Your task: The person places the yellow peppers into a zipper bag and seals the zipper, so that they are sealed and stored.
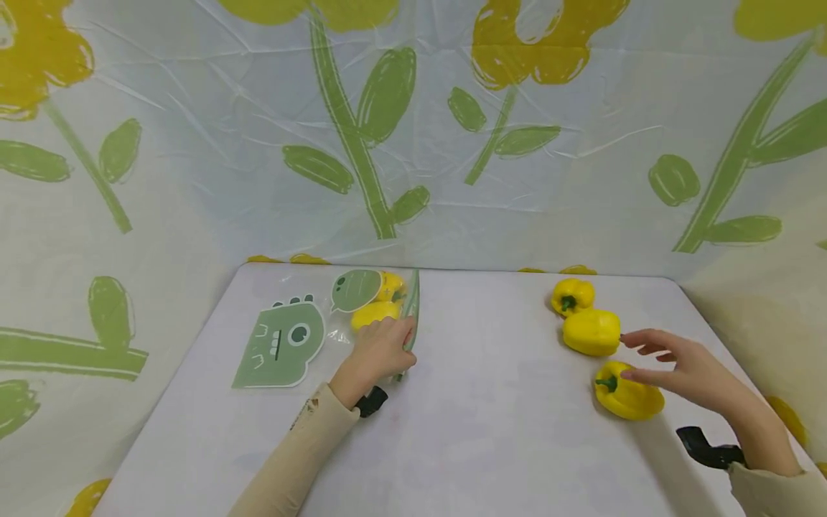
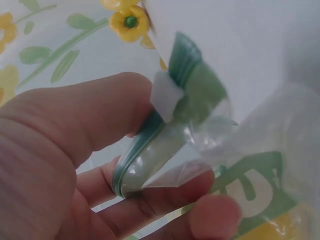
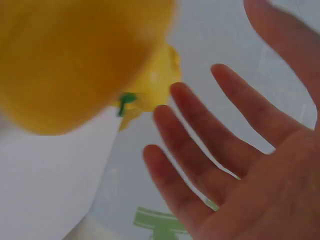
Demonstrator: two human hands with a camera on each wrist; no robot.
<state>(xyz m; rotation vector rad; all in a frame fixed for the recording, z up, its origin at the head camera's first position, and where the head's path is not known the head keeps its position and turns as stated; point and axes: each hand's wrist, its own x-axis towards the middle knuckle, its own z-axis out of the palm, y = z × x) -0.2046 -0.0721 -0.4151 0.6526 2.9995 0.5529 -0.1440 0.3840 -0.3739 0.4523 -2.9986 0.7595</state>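
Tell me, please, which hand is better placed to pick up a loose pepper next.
Probably the right hand: it's empty, beside the loose peppers, while the left hand grips the bag.

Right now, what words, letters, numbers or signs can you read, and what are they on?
No whole word is readable.
"U": what looks like this white letter, on the green print of the clear bag; I can't be sure of it.
Speech bubble on the bag: its marks are too small to read.
Yellow peppers and flowered cloth: I see no writing.
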